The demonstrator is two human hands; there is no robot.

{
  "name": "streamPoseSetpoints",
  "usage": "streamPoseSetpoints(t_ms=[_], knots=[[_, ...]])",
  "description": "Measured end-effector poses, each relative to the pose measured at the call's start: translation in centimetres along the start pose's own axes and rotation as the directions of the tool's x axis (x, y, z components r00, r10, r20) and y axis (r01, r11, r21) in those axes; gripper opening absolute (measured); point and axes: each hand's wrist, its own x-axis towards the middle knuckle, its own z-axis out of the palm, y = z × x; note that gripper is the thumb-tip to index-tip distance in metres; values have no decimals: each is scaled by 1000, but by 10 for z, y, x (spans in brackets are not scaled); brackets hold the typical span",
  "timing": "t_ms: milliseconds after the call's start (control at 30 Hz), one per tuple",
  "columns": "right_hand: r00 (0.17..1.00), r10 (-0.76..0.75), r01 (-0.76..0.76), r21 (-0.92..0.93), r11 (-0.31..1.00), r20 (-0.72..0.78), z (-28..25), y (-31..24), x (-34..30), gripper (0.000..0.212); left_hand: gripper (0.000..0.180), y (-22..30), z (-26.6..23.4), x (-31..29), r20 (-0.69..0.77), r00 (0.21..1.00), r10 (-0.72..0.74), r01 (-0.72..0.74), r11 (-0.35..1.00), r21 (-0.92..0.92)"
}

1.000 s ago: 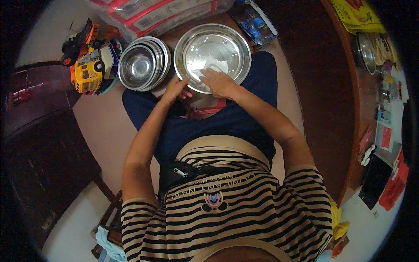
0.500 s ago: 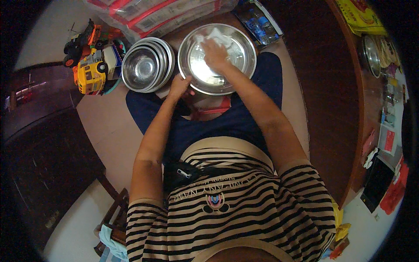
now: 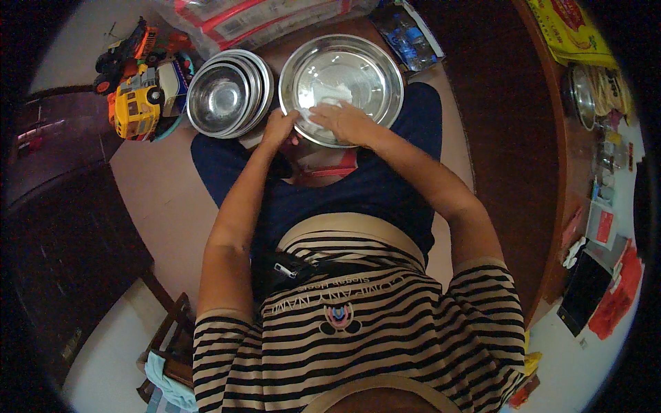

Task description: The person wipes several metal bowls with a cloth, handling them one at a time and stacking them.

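A wide, shallow steel basin [image 3: 368,65] tilts in front of me, over my lap. My left hand [image 3: 279,129] grips its near-left rim, thumb on top and fingers curled beneath. Inside the basin, low and toward the left, my right hand [image 3: 344,124] presses a crumpled white cloth [image 3: 335,93] against the metal; part of the cloth lies under the fingers. Left of the basin stands a nested stack of smaller steel bowls [image 3: 219,100], which neither hand touches.
Toy trucks [image 3: 138,107] are piled at the far left. Large plastic-wrapped red and white packs [image 3: 255,24] lie beyond the bowls. A box of plastic bottles [image 3: 410,45] stands right of the basin. A dark wooden panel [image 3: 513,158] runs along the right side.
My right hand has drawn the white cloth from the basin's far part toward its near-left side. My left hand keeps its grip on the rim.
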Motion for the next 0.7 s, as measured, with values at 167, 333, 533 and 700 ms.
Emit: streamPoseSetpoints(t_ms=[167,333,533,700], knots=[[969,202,-218,-106,970,-145,-18,23,20,56,29,3,5,-6,-51,997,55,-54,998,10],[830,437,-485,-62,872,-346,-32,48,3,49,31,-4,7,-3,-65,997,30,-33,998,-46],[828,531,-558,-158,815,-180,-44,31,-23,21,32,-10,2,0,-68,994,84,-90,993,-81],[904,419,-425,68,903,86,-22,0,-15,23,30,-3,4,-1,-79,995,54,-57,998,-35]])
